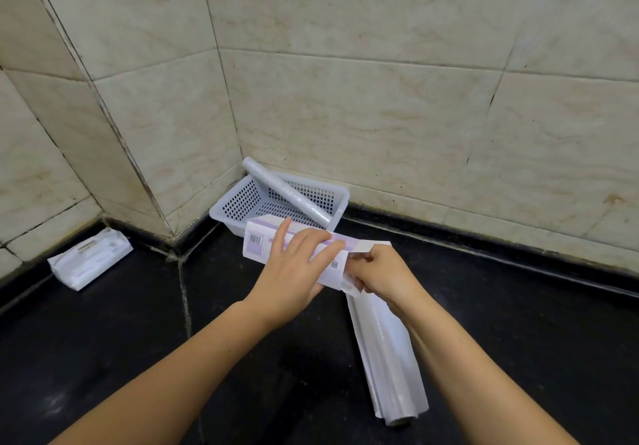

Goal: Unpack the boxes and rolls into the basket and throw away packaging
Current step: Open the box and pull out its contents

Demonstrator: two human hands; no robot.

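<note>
A long white and purple box (257, 242) is held just in front of the white perforated basket (242, 202). My left hand (294, 268) wraps over its middle. My right hand (380, 272) pinches the box's opened right end flap. One textured roll (287, 195) leans diagonally in the basket, its upper end resting on the back left rim. A clear plastic-wrapped roll (387, 358) lies on the black counter under my right forearm, pointing toward me.
A white wrapped pack (90, 259) lies at the left on the black counter (103, 341), near the wall. Beige tiled walls (380, 99) form a corner behind the basket. A grout seam runs down the counter to the left of my left arm.
</note>
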